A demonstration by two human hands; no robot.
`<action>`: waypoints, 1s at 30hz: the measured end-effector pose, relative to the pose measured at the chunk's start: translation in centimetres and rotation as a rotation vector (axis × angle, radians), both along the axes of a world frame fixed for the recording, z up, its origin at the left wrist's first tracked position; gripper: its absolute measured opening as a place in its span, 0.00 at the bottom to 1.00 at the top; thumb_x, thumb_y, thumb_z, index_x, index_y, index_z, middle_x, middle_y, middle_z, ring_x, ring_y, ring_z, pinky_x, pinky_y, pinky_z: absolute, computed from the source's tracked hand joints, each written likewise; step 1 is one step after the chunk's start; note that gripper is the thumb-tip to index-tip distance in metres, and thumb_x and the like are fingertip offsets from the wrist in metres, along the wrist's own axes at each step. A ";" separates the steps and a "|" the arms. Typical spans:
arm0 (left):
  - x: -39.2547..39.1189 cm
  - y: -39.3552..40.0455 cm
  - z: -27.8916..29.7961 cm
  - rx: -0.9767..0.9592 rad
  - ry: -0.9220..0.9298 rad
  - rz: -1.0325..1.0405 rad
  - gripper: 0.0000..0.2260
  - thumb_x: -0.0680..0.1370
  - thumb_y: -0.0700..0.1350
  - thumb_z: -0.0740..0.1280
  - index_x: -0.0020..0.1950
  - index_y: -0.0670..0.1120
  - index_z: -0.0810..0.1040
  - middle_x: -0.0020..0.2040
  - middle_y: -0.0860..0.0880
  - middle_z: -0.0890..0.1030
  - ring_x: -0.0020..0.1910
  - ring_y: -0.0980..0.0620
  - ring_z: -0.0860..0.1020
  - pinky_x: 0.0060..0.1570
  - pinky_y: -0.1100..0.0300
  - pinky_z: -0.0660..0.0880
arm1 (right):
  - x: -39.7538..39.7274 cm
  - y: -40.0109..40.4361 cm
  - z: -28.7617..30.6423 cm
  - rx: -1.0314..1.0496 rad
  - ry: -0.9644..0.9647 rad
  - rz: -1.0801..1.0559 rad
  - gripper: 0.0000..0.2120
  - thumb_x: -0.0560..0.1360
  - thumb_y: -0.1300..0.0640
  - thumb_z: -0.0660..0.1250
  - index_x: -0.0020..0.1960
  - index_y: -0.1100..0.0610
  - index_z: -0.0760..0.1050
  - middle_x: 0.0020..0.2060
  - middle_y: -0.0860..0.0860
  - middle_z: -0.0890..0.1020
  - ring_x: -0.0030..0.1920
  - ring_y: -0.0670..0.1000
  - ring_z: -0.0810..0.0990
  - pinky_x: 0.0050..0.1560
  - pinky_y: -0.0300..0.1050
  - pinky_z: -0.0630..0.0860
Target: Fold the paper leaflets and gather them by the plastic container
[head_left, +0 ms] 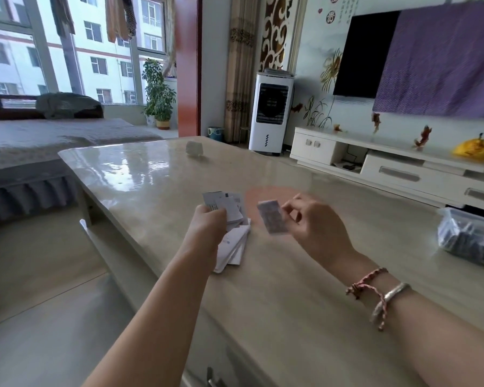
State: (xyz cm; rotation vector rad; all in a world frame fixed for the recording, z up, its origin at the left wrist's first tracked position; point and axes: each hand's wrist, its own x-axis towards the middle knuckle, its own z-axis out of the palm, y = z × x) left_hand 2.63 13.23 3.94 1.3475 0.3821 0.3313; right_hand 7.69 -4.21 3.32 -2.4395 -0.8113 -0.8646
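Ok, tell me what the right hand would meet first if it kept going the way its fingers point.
The right hand, pinching a folded leaflet, points left toward the left hand and the leaflets it holds. It would probably meet those first, though depth is unclear.

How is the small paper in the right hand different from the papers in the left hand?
The small printed leaflet is one piece, pinched by the right hand above the glossy beige table. The white leaflet bundle is several overlapping pieces gripped by the left hand, above more leaflets lying on the table. Both are paper.
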 end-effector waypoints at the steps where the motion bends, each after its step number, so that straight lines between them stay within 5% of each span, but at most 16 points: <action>1: 0.6 -0.7 -0.2 0.016 0.010 -0.019 0.11 0.79 0.32 0.57 0.40 0.43 0.71 0.39 0.44 0.76 0.38 0.48 0.75 0.45 0.58 0.73 | -0.4 -0.8 0.6 0.203 0.102 -0.009 0.08 0.77 0.55 0.66 0.44 0.57 0.80 0.36 0.48 0.79 0.37 0.47 0.76 0.34 0.34 0.70; 3: 1.4 -2.5 -0.4 0.076 0.030 -0.083 0.04 0.74 0.38 0.62 0.48 0.40 0.73 0.48 0.40 0.79 0.46 0.44 0.78 0.54 0.51 0.77 | -1.2 -2.4 1.9 0.584 0.407 0.055 0.08 0.79 0.56 0.63 0.46 0.57 0.80 0.36 0.48 0.80 0.36 0.44 0.77 0.34 0.32 0.71; 4: 1.6 -3.7 -0.5 0.093 0.041 -0.119 0.14 0.69 0.42 0.63 0.53 0.39 0.73 0.51 0.39 0.80 0.50 0.41 0.79 0.56 0.48 0.76 | -1.7 -3.3 2.4 0.710 0.557 0.087 0.08 0.80 0.56 0.62 0.48 0.57 0.79 0.38 0.48 0.80 0.38 0.44 0.77 0.37 0.33 0.72; 6: 1.5 -6.7 -0.1 0.056 0.007 -0.241 0.21 0.65 0.42 0.62 0.58 0.38 0.73 0.52 0.37 0.80 0.52 0.39 0.80 0.57 0.47 0.75 | -2.5 -5.4 2.6 0.774 0.735 0.095 0.08 0.80 0.55 0.62 0.51 0.57 0.78 0.43 0.50 0.81 0.43 0.46 0.77 0.43 0.39 0.72; 7: 1.2 -8.3 0.2 0.053 -0.019 -0.297 0.17 0.68 0.38 0.63 0.57 0.37 0.75 0.50 0.38 0.81 0.50 0.41 0.80 0.56 0.48 0.76 | -2.9 -6.1 2.4 0.758 0.775 0.084 0.09 0.80 0.54 0.62 0.53 0.57 0.78 0.45 0.50 0.81 0.45 0.47 0.77 0.45 0.40 0.72; 8: 0.6 -9.8 0.7 0.027 -0.058 -0.359 0.10 0.73 0.34 0.61 0.52 0.37 0.77 0.45 0.41 0.82 0.45 0.45 0.81 0.53 0.52 0.77 | -3.2 -6.7 2.2 0.745 0.791 0.061 0.10 0.79 0.53 0.62 0.54 0.58 0.77 0.47 0.51 0.81 0.47 0.47 0.77 0.46 0.40 0.72; 11: 0.0 -14.9 0.9 -0.061 -0.124 -0.457 0.13 0.76 0.30 0.54 0.43 0.41 0.77 0.36 0.45 0.81 0.37 0.51 0.78 0.45 0.59 0.77 | -4.1 -9.4 1.7 0.733 0.764 -0.030 0.12 0.80 0.53 0.61 0.58 0.61 0.70 0.52 0.54 0.78 0.49 0.47 0.77 0.41 0.30 0.72; 15: 0.2 -19.0 0.1 -0.096 -0.127 -0.531 0.13 0.79 0.39 0.54 0.62 0.38 0.70 0.58 0.38 0.77 0.52 0.44 0.78 0.56 0.51 0.75 | -5.1 -12.3 1.5 0.761 0.792 0.014 0.16 0.81 0.56 0.58 0.63 0.60 0.57 0.62 0.57 0.73 0.49 0.40 0.75 0.35 0.21 0.69; 18: 0.4 -21.6 -0.6 -0.020 -0.193 -0.558 0.11 0.82 0.48 0.58 0.59 0.43 0.65 0.60 0.40 0.75 0.57 0.45 0.77 0.56 0.53 0.78 | -5.8 -14.3 1.2 0.807 0.733 0.104 0.25 0.81 0.63 0.57 0.71 0.54 0.48 0.68 0.52 0.67 0.54 0.40 0.73 0.42 0.22 0.72; 20: 1.0 -22.4 -1.4 0.203 -0.210 -0.525 0.14 0.79 0.57 0.60 0.55 0.48 0.65 0.58 0.45 0.72 0.61 0.46 0.72 0.62 0.48 0.72 | -6.2 -15.3 0.8 0.741 0.731 0.151 0.32 0.80 0.68 0.55 0.76 0.50 0.42 0.67 0.44 0.65 0.59 0.41 0.72 0.49 0.23 0.72; 22: 1.1 -23.1 -2.1 0.540 -0.154 -0.467 0.14 0.80 0.57 0.56 0.58 0.48 0.66 0.55 0.49 0.67 0.62 0.47 0.65 0.66 0.53 0.62 | -6.6 -16.4 0.2 0.660 0.718 0.166 0.30 0.78 0.72 0.54 0.75 0.52 0.53 0.65 0.47 0.72 0.58 0.41 0.75 0.55 0.30 0.74; 25: 0.6 -23.3 -2.8 0.799 -0.161 -0.474 0.16 0.81 0.56 0.53 0.62 0.48 0.66 0.54 0.49 0.64 0.61 0.47 0.62 0.63 0.57 0.56 | -6.8 -17.5 -0.1 0.626 0.649 0.102 0.19 0.76 0.75 0.55 0.63 0.60 0.69 0.54 0.57 0.80 0.48 0.44 0.81 0.46 0.36 0.78; 27: 0.5 -23.1 -2.9 0.809 -0.190 -0.431 0.15 0.81 0.57 0.54 0.61 0.50 0.68 0.55 0.51 0.64 0.58 0.50 0.62 0.62 0.59 0.55 | -6.6 -18.5 0.4 0.511 0.522 -0.009 0.14 0.76 0.72 0.60 0.57 0.59 0.73 0.48 0.54 0.82 0.44 0.46 0.82 0.43 0.38 0.79; 30: 0.7 -22.2 -1.8 0.538 -0.214 -0.286 0.17 0.79 0.59 0.58 0.61 0.50 0.67 0.57 0.53 0.66 0.57 0.54 0.64 0.61 0.60 0.60 | -6.6 -19.9 1.8 0.141 0.455 -0.129 0.12 0.74 0.66 0.63 0.51 0.51 0.76 0.39 0.45 0.80 0.42 0.47 0.79 0.42 0.34 0.73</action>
